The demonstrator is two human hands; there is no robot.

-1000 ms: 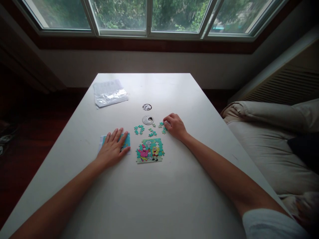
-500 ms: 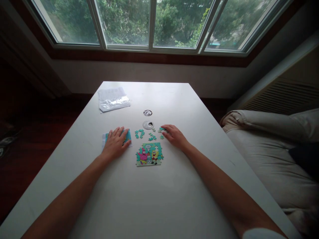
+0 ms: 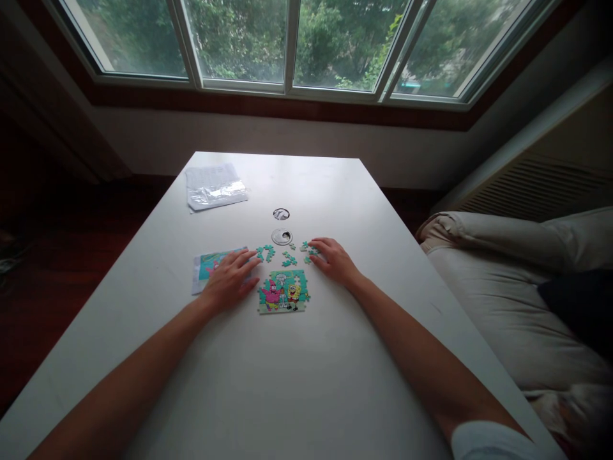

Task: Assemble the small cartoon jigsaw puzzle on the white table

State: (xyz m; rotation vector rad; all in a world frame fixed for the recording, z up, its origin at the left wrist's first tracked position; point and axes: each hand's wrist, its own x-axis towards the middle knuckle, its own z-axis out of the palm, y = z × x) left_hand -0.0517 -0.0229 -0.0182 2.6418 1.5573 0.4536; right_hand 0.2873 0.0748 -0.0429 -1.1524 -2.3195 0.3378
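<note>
A partly joined cartoon jigsaw puzzle (image 3: 283,294) lies flat on the white table, its top right part and edges uneven. Several loose teal puzzle pieces (image 3: 289,259) are spread just beyond it. My left hand (image 3: 230,278) rests with fingers apart over the right part of a picture sheet (image 3: 205,265), its fingertips at the left group of loose pieces (image 3: 266,253). My right hand (image 3: 334,260) lies with fingers spread at the right group of pieces (image 3: 305,246), and its fingertips cover some of them. Neither hand visibly grips a piece.
Beyond the pieces, two round fittings (image 3: 282,237) are set in the white table (image 3: 306,370). A clear plastic bag with paper (image 3: 216,187) lies at the far left. Beside the table on the right stands a light sofa (image 3: 483,300); a window (image 3: 287,45) is ahead.
My left hand has slid right, off part of the picture sheet and up to the left loose pieces. My right hand stays by the right pieces. The view has shifted slightly.
</note>
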